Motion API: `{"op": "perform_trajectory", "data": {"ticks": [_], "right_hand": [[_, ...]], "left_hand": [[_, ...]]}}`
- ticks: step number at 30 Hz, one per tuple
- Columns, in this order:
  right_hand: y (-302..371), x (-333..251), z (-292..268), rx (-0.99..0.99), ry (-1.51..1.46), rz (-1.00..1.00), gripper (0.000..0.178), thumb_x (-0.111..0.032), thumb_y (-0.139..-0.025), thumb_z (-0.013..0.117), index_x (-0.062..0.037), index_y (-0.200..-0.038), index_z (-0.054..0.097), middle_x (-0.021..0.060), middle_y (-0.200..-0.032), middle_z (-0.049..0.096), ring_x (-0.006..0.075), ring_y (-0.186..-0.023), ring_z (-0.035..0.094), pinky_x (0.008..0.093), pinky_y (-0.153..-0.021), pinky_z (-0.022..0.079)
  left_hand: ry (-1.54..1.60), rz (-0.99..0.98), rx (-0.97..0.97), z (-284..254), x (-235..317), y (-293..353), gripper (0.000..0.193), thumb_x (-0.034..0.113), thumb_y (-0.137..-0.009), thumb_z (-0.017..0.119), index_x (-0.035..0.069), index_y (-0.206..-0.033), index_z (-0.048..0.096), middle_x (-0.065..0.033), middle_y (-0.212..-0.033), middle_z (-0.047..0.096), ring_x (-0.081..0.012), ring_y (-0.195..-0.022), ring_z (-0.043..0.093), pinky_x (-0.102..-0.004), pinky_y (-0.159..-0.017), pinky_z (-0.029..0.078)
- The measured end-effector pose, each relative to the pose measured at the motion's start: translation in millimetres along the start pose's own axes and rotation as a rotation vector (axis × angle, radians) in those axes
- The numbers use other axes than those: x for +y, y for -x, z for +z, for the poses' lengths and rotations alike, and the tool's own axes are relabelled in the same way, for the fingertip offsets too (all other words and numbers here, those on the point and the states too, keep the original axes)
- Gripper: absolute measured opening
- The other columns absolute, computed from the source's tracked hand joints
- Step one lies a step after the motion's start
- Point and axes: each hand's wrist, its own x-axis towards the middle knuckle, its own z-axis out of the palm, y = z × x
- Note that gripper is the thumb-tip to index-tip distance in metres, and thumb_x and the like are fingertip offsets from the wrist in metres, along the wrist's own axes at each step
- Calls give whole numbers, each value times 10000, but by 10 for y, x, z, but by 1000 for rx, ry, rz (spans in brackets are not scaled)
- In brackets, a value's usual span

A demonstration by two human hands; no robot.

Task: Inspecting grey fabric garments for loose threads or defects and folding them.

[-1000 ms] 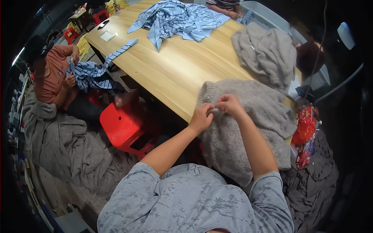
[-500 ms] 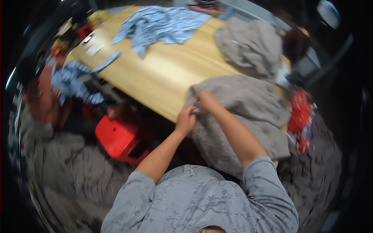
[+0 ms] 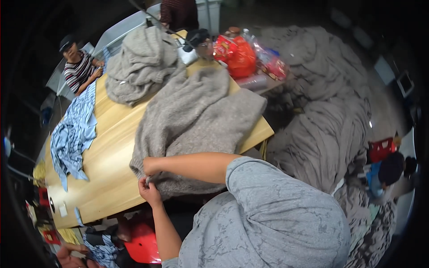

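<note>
A fuzzy grey knit cloth [image 3: 201, 116] lies spread over the near right part of the wooden table [image 3: 111, 147], bunched into folds. At its left edge, my left hand [image 3: 150, 192] pinches the rim of the cloth between thumb and fingers. Just above it, my right hand [image 3: 153, 165] is closed on the same edge, with its fingertips turned away from view. The two hands almost touch. Farther back, a second grey knit cloth [image 3: 140, 62] sits in a crumpled heap.
Blue patterned cloth [image 3: 76, 134] drapes along the table's far left side, near a person in a striped top [image 3: 80, 69]. Red plastic bags [image 3: 237, 53] stand beyond the right corner. Large grey fabric piles [image 3: 326, 120] cover the right. A red stool [image 3: 143, 243] is below the table.
My view has swung to the right, bringing the bags and fabric piles further in. Both hands remain together at the edge of the grey knit cloth.
</note>
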Motion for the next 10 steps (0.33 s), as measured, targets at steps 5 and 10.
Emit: {"op": "perform_trajectory", "data": {"ticks": [5,10], "right_hand": [[-114,-23,45,-206,140,1,155,-88,-606,602,-66,-730,692,121,-678,641,228,-617,624,348,-544,469],[151,-292,-313,-187,158,46,214,-86,-604,619,-80,-797,711,156,-796,657,236,-724,641,356,-650,498]], "left_hand": [[85,22,-92,-27,3,-8,170,-67,-772,519,1,-926,502,-39,-861,539,-103,-783,506,-217,-726,405],[79,-30,-82,-22,31,5,178,-54,-785,533,2,-951,500,-59,-897,556,-130,-838,530,-246,-791,422]]}}
